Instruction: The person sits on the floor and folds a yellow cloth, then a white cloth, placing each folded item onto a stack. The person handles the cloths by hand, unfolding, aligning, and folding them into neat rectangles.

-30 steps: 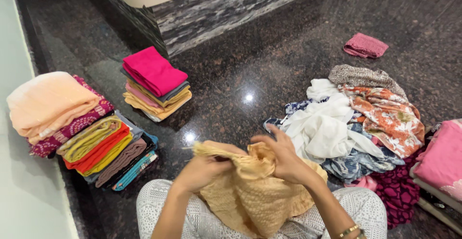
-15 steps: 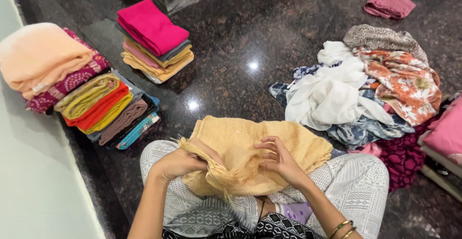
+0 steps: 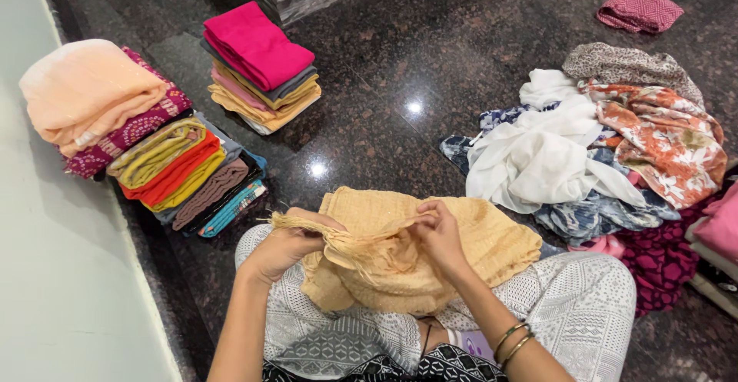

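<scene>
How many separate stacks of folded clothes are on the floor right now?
3. The pink-topped stack sits near the stone ledge; the peach-topped stack lies by the left wall; the yellow-and-red stack sits just right of it. Other stacks may lie outside the view.

— What do we see on the dark shiny floor (image 3: pixel 430 36)?

— At ten o'clock we see a folded stack with a pink cloth (image 3: pixel 256 44) on top. At nine o'clock, a peach bundle (image 3: pixel 88 90) beside striped folded clothes (image 3: pixel 184 171).

— And at three o'clock?

— A messy pile: a white cloth (image 3: pixel 550 155), an orange flowery one (image 3: pixel 665 140). A small pink cloth (image 3: pixel 639 8) lies at one o'clock.
</scene>
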